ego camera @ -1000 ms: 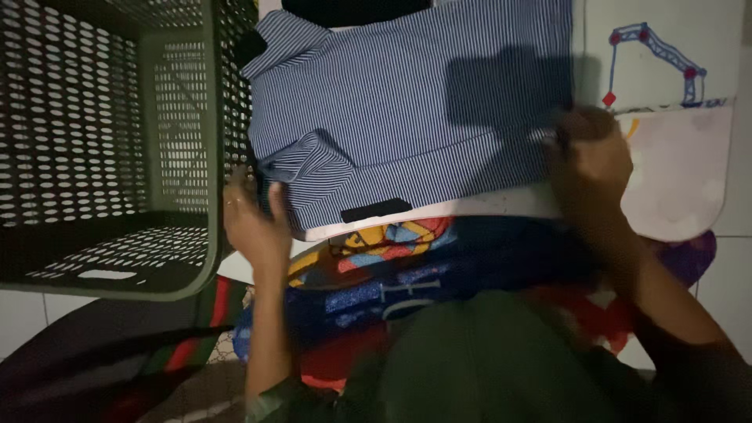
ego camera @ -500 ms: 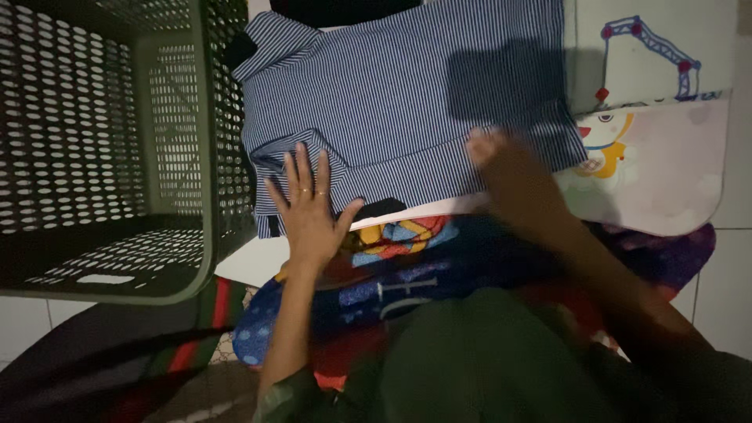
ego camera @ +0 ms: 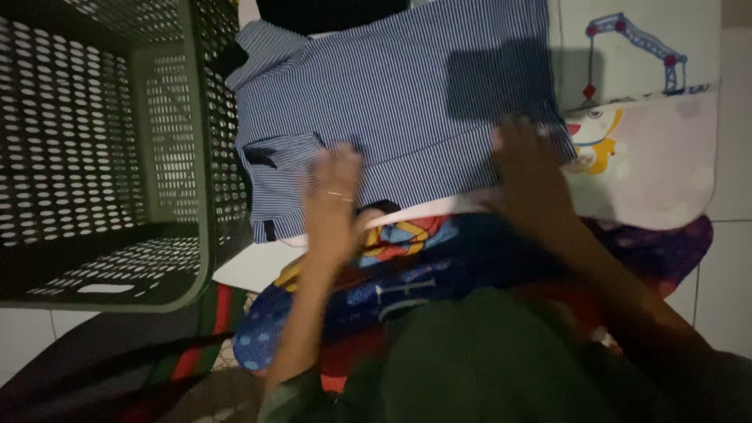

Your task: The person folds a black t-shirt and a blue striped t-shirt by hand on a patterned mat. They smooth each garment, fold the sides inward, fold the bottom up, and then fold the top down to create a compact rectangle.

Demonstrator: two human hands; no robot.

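A blue-and-white striped shirt [ego camera: 392, 86] lies spread flat on a white board [ego camera: 658, 164] with cartoon drawings. My left hand [ego camera: 335, 196] rests flat on the shirt's near edge, fingers spread, with a ring on one finger. My right hand [ego camera: 529, 168] presses flat on the shirt's right near edge, blurred by motion. Neither hand grips anything. The shirt's folded sleeve [ego camera: 274, 153] lies just left of my left hand.
A green perforated laundry basket [ego camera: 196, 157] stands on its side at the left, touching the shirt. Colourful patterned cloth [ego camera: 407, 251] lies across my lap below the board. White floor tiles [ego camera: 732, 258] show at the right.
My left hand slid from the shirt's left edge rightward onto the cloth. My right hand moved left along the near edge, then back right. The sleeve now lies flatter.
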